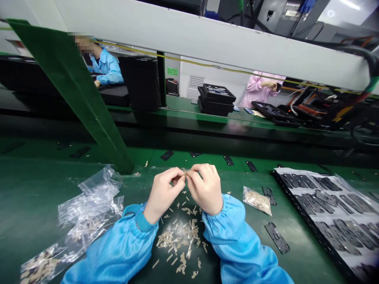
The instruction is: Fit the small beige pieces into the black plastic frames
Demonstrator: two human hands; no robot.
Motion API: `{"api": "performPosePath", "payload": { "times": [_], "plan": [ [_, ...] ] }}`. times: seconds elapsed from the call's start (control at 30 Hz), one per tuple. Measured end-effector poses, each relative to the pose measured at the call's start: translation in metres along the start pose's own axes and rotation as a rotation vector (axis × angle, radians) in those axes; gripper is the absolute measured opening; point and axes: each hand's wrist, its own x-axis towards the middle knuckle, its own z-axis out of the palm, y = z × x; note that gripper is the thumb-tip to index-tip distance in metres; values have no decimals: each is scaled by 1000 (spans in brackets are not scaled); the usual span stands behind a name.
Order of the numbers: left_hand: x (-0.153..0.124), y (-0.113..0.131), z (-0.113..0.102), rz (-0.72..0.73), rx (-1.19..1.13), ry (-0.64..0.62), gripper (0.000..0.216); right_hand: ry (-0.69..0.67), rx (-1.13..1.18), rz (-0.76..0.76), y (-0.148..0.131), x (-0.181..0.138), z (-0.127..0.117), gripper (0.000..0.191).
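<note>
My left hand (166, 190) and my right hand (206, 186) meet at the fingertips over the green bench. Both are closed in a pinch on a small tan piece (185, 172), mostly hidden by the fingers. Below the hands, many small tan cut pieces (182, 261) lie scattered on the bench, between my two blue sleeves. Left of my left arm is a heap of clear plastic bags (89, 207), some with tan and dark pieces inside. To the right of my right hand lies a clear bag of tan pieces (257, 200).
A black tray (291, 207) of flat black plates stands at right. Two loose black plates (277, 237) lie beside it. More plates (167, 155) lie along the back strip. A green post (89, 106) rises at left. Across the bench are a person in blue (108, 67) and one in pink (254, 88).
</note>
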Motion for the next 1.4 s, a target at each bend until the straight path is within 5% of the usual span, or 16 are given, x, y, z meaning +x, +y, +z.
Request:
{"api": "performPosePath", "payload": {
  "times": [0.33,0.73,1.1,1.4],
  "plan": [
    [-1,1,3,81,151,26,14,-46,55,10,0,0,3,16],
    [1,0,-7,-10,-64,47,15,9,266,131,2,3,-11,12],
    [-3,9,-8,147,47,79,14,-36,510,196,0,4,-15,23],
    [-7,15,-8,210,103,87,16,-38,542,206,-2,5,-16,8]
  ]
}}
